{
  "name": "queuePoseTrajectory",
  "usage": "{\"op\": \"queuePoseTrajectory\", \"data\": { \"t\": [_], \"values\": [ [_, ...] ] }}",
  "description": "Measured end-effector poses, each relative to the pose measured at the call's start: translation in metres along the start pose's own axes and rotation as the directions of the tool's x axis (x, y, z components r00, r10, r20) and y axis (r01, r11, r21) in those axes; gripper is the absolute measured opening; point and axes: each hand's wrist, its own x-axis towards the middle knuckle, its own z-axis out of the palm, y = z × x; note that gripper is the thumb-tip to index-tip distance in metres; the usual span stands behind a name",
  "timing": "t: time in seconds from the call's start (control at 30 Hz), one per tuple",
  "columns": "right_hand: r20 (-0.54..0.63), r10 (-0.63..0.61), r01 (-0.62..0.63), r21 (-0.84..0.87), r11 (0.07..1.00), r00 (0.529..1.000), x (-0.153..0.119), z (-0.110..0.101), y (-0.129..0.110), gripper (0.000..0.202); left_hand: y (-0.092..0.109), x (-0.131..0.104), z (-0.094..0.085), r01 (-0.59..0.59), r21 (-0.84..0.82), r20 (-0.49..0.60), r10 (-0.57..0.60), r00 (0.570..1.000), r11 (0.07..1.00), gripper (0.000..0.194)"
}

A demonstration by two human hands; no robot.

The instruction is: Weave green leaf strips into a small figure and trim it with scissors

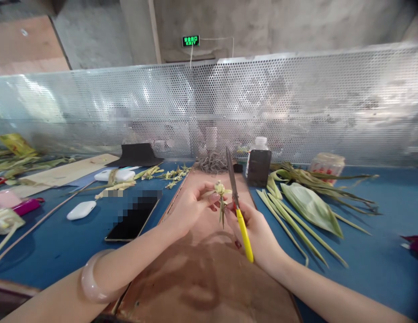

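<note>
My left hand (204, 197) pinches a small piece made of pale green leaf strips (221, 188), shaped like a knot or little flower, with thin ends hanging below it. In my right hand (254, 226) is a pair of scissors (244, 235) with a yellow handle and worn dark blades pointing up and away. The blades stand just right of the leaf piece; whether they touch it I cannot tell. Some right fingertips are close to the hanging ends, partly hidden behind the handle. Both hands are above a brown wooden board (209, 278).
Right of the board lie long leaf strips (296, 224), a broad leaf (311, 206) and a dark bottle (259, 166). To the left are a phone (136, 220), a white case (81, 210) and small woven pieces (177, 175). Grey cord (213, 162) sits before a perforated metal screen (155, 107).
</note>
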Motion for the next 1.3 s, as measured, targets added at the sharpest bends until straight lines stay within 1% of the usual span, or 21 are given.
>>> {"op": "queuePoseTrajectory", "data": {
  "t": [0.13, 0.3, 0.37, 0.5, 0.57, 0.7, 0.8, 0.9, 0.97, 1.03, 1.1, 1.23, 1.3],
  "values": [
    [-0.007, -0.066, 0.066, -0.028, 0.997, 0.998, 0.001, -0.001, 0.001, 0.033, 0.000, 0.000, 0.001, 0.000, 0.016, -0.001, 0.000, 1.000, 1.000, 0.008],
    [0.011, -0.103, 0.104, -0.044, 0.994, 0.995, 0.001, -0.003, 0.008, 0.028, 0.001, -0.001, 0.001, 0.016, 0.023, 0.017, -0.016, 1.000, 1.000, 0.010],
    [0.028, -0.096, 0.097, -0.044, 0.994, 0.995, 0.001, -0.003, 0.011, 0.026, 0.002, -0.001, 0.001, 0.020, 0.032, 0.026, -0.021, 0.999, 0.999, 0.011],
    [0.059, -0.042, 0.042, -0.003, 0.999, 0.997, 0.000, -0.003, 0.015, 0.025, 0.002, -0.001, 0.000, 0.015, 0.061, 0.044, -0.018, 0.999, 0.998, 0.013],
    [0.064, -0.053, 0.052, 0.014, 0.999, 0.997, 0.000, -0.002, 0.016, 0.025, 0.001, 0.000, 0.000, 0.007, 0.069, 0.050, -0.011, 0.999, 0.998, 0.015],
    [0.053, -0.130, 0.131, -0.030, 0.991, 0.990, 0.001, -0.003, 0.015, 0.023, 0.000, 0.000, 0.000, 0.010, 0.072, 0.051, -0.013, 0.999, 0.997, 0.016],
    [0.068, -0.131, 0.136, -0.068, 0.988, 0.989, 0.002, -0.004, 0.015, 0.019, -0.001, 0.001, 0.000, 0.039, 0.062, 0.050, -0.042, 0.998, 0.997, 0.019],
    [0.040, -0.144, 0.148, -0.112, 0.983, 0.989, 0.003, -0.006, 0.014, 0.015, -0.003, 0.000, -0.001, 0.057, 0.070, 0.034, -0.059, 0.998, 0.996, 0.024],
    [0.021, -0.132, 0.134, -0.086, 0.987, 0.991, 0.003, -0.006, 0.013, 0.016, -0.003, 0.000, -0.002, 0.047, 0.090, 0.026, -0.050, 0.998, 0.995, 0.024],
    [0.023, -0.087, 0.088, -0.048, 0.995, 0.996, 0.003, -0.006, 0.012, 0.020, -0.003, 0.000, -0.002, 0.035, 0.104, 0.019, -0.037, 0.999, 0.994, 0.023],
    [0.021, -0.061, 0.062, -0.053, 0.997, 0.998, 0.003, -0.006, 0.011, 0.023, -0.003, 0.000, -0.002, 0.028, 0.105, 0.008, -0.029, 1.000, 0.994, 0.021],
    [0.017, -0.142, 0.143, -0.122, 0.982, 0.990, 0.004, -0.005, 0.012, 0.021, -0.001, 0.000, -0.001, 0.025, 0.083, 0.013, -0.026, 1.000, 0.996, 0.019],
    [0.036, -0.157, 0.160, -0.130, 0.979, 0.987, 0.003, -0.005, 0.013, 0.019, 0.000, 0.000, -0.001, 0.027, 0.070, 0.027, -0.029, 0.999, 0.997, 0.020]
  ]
}}
